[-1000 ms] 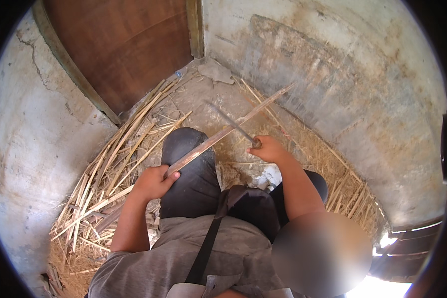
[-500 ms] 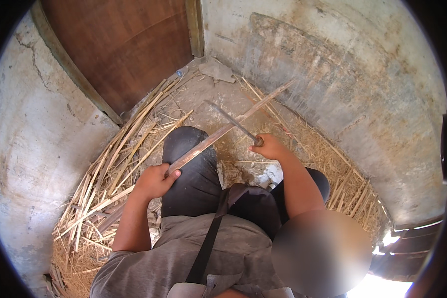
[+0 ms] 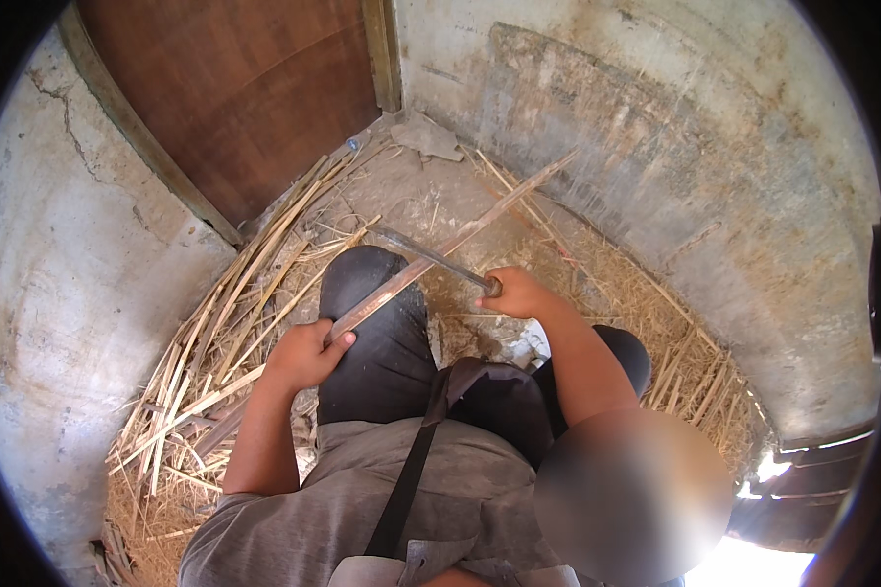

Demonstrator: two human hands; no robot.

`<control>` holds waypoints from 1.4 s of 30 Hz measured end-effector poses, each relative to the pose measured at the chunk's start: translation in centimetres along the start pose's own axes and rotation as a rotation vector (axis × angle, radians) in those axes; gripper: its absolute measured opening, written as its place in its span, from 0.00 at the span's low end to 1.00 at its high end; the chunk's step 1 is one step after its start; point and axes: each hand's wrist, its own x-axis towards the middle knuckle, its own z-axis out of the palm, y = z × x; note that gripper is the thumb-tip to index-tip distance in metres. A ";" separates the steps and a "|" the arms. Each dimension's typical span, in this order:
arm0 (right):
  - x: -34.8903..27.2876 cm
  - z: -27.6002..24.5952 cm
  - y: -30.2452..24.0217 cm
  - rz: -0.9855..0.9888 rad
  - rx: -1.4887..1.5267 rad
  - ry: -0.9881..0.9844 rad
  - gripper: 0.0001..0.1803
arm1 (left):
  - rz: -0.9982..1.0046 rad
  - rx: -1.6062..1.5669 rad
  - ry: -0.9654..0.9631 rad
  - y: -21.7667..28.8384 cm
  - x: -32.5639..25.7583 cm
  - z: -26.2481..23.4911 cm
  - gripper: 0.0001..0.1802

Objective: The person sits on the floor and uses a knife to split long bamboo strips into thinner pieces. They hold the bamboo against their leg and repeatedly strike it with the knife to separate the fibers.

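while the left grip (image 3: 306, 356) clasps a long, brown wooden strip (image 3: 480, 225) by one end, the right grip (image 3: 515, 293) holds a slim, dark metal knife (image 3: 460, 270) across it, beyond the left grip.

Head view of a seated person: the left hand (image 3: 308, 354) grips the near end of a long wooden strip (image 3: 491, 216), which slants over the bent left leg (image 3: 374, 386) toward the upper right. The right hand (image 3: 519, 295) is closed about the handle of a long-bladed knife (image 3: 457, 269), its blade crossing the strip; contact between the two cannot be determined. Thin split sticks (image 3: 227, 293) lie at left, below a brown door (image 3: 230, 88); straw-like shavings (image 3: 646, 305) border the stained wall (image 3: 675, 147) at right.
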 end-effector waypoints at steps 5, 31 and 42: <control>0.0 0.0 0.8 -0.004 0.015 0.031 0.26 | -0.008 0.000 0.010 0.1 -0.1 0.1 0.29; 0.1 0.4 1.1 -0.003 0.027 0.045 0.28 | -0.010 0.025 0.036 0.7 -0.3 0.1 0.29; -0.4 -1.4 1.0 -0.004 -0.044 0.084 0.28 | -0.004 -0.003 0.029 0.0 -0.1 0.6 0.27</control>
